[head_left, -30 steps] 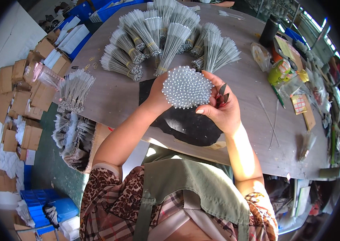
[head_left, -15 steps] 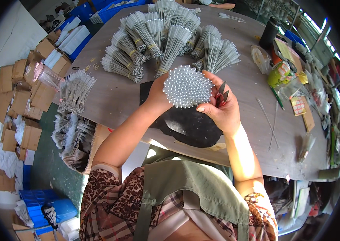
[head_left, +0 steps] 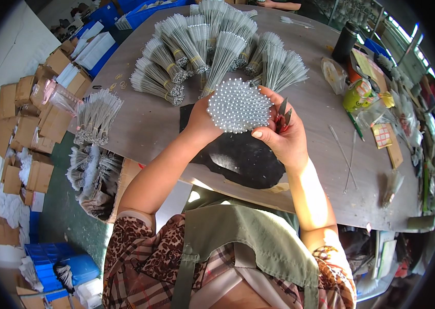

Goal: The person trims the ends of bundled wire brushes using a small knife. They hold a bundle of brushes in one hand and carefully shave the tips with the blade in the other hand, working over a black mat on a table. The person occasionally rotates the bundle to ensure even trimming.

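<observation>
A thick round bundle of thin wire brushes [head_left: 240,105] is held upright over the table, its many white bead tips facing me. My left hand [head_left: 203,119] is closed round the bundle's left side, most of its fingers hidden behind it. My right hand [head_left: 288,136] cups the right side, thumb near the lower edge of the tips. Tucked in that same hand is a small pair of red-handled scissors [head_left: 282,121], dark blades pointing up and apart. Below the hands lies a black mat [head_left: 248,162]. Just beyond stand several banded brush bundles [head_left: 226,51].
Another brush bundle [head_left: 97,116] rests at the table's left edge. Loose wire brushes [head_left: 348,159] lie to the right, near a green pen [head_left: 355,126], a yellow-green can [head_left: 357,96] and a black bottle [head_left: 345,42]. Cardboard boxes [head_left: 37,113] are stacked at left. Another person's arm [head_left: 281,5] shows at the far edge.
The held bundle has tilted and shifted slightly up and left, and the scissors have turned a little in my right hand. At the far edge, the other person's hand has come into sight.
</observation>
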Motion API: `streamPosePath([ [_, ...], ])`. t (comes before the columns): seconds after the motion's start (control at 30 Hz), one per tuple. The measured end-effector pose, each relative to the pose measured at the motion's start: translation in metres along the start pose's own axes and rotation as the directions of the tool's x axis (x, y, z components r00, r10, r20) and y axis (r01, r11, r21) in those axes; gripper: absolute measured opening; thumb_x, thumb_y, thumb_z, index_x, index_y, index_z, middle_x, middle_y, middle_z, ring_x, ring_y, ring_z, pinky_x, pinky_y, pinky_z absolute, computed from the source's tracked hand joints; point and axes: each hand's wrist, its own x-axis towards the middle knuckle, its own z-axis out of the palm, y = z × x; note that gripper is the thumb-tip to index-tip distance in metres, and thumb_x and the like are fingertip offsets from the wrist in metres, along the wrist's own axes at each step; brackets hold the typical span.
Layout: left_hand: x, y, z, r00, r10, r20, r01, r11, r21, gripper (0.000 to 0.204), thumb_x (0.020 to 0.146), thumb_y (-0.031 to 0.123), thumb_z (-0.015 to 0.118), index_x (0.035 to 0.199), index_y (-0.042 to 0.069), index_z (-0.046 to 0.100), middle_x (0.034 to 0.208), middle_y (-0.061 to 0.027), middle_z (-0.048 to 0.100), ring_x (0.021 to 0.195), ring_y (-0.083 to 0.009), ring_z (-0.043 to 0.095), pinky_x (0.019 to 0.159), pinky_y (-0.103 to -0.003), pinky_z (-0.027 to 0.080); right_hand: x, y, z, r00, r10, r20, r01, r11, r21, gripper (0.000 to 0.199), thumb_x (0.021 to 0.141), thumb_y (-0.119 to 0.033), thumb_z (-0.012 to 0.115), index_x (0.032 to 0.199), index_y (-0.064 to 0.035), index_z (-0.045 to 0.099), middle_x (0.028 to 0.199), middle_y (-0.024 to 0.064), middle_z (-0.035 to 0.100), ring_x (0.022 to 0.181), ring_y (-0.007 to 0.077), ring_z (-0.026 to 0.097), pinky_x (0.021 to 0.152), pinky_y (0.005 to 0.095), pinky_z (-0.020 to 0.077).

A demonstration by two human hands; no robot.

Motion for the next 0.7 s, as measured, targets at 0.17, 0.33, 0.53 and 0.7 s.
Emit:
streamPosePath([
  [0.17, 0.007, 0.0, -0.002, 0.996, 0.071, 0.056, -0.079, 0.985, 0.153, 0.037, 0.076, 0.026, 0.07, 0.106, 0.007, 0.062, 0.1, -0.0052, 0.067, 0.092, -0.0147, 0.063, 0.079, -0.027, 0.048, 0.008, -0.007, 0.006, 0.997, -0.066, -0.041, 0.068, 0.997, 0.029, 0.071, 0.07, -0.01, 0.078, 0.131, -0.0014, 0.043, 0.069, -0.0083, 0.032, 0.061, 0.0032, 0.031, 0.056, 0.0173, 0.0299],
  [0.33, -0.005, 0.022, -0.002, 0.989, 0.117, 0.09, -0.114, 0.993, -0.032, 0.042, 0.07, 0.017, 0.076, 0.107, 0.003, 0.06, 0.102, -0.0061, 0.065, 0.093, -0.0159, 0.061, 0.08, -0.03, 0.048, 0.011, -0.014, -0.005, 1.0, -0.028, -0.011, 0.028, 0.999, -0.025, 0.064, 0.078, -0.017, 0.072, 0.131, 0.0012, 0.041, 0.107, 0.0029, 0.055, 0.091, 0.0083, 0.049, 0.082, 0.0238, 0.0424],
  [0.53, -0.047, 0.029, -0.002, 0.942, -0.233, 0.243, 0.325, 0.819, -0.473, 0.046, 0.071, -0.001, 0.068, 0.114, -0.001, 0.052, 0.099, -0.0093, 0.06, 0.089, -0.0211, 0.06, 0.08, -0.034, 0.05, 0.013, -0.01, -0.002, 0.992, -0.011, -0.126, -0.013, 0.983, -0.182, 0.065, 0.073, -0.048, 0.072, 0.112, 0.002, 0.059, 0.077, 0.0042, 0.057, 0.073, 0.0103, 0.052, 0.065, 0.0243, 0.0434],
  [0.7, -0.081, -0.005, 0.004, 0.73, -0.378, 0.569, 0.683, 0.39, -0.618, 0.037, 0.079, 0.007, 0.061, 0.114, 0.0, 0.049, 0.096, -0.0123, 0.059, 0.088, -0.0247, 0.06, 0.077, -0.04, 0.052, 0.0, 0.025, 0.006, 0.988, 0.083, -0.131, -0.114, 0.961, -0.251, 0.066, 0.075, -0.051, 0.068, 0.111, 0.0035, 0.058, 0.091, 0.0159, 0.064, 0.085, 0.0224, 0.062, 0.076, 0.0309, 0.048],
])
